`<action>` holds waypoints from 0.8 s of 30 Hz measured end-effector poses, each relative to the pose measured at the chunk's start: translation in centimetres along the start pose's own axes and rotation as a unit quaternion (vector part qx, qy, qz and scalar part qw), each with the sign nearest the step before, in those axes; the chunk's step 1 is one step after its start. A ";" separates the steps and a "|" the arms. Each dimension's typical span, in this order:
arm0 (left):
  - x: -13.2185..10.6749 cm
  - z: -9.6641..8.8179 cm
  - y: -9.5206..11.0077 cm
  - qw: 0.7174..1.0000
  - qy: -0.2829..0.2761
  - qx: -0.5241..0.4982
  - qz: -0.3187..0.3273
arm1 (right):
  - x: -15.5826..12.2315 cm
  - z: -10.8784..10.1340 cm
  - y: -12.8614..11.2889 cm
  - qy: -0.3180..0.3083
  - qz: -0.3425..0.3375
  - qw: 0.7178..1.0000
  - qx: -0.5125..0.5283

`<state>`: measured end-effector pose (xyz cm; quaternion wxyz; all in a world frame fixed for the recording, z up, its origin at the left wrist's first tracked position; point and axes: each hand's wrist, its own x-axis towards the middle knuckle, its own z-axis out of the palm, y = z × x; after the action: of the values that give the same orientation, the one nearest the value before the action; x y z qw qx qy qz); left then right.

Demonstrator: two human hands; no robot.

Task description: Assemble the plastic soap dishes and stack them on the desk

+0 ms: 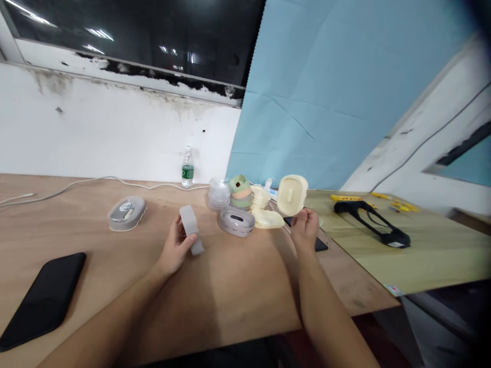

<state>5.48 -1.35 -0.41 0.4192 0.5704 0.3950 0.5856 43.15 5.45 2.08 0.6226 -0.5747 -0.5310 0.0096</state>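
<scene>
My left hand grips a pale grey plastic piece with a wavy lower edge, held upright above the table. Between the thumb and fingers of my right hand is a cream oval lid with a raised bar in its middle, tilted to face me. Grey translucent oval covers lie stacked between my hands. Behind them stand clear plastic parts and a pile of green, peach and grey rings. Near my right hand, more cream pieces are stacked.
On the left sit a translucent oval case with small items inside and a black flat pad. A water bottle stands by the wall, near a white cable. Rightward are a dark phone-like object and a black frame.
</scene>
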 end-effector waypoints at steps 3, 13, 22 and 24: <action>-0.1 0.2 -0.3 1.000 -0.026 0.000 -0.009 | 1.0 -1.3 2.3 -0.047 0.019 0.999 -0.012; -0.2 0.1 -0.5 0.999 -0.048 -0.023 -0.001 | 1.4 -1.8 4.8 -0.162 -0.075 0.973 -0.144; -0.3 0.2 -0.8 0.997 -0.070 -0.030 -0.004 | 0.4 -0.8 6.2 -0.226 -0.089 0.962 -0.124; -0.3 0.1 -0.8 0.997 -0.068 -0.035 -0.006 | 0.3 -0.1 6.1 -0.220 -0.124 0.958 -0.137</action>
<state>5.64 -1.37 -1.23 0.4683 0.5918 0.3484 0.5560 46.99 7.58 -2.11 0.4020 -0.5681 -0.7179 -0.0149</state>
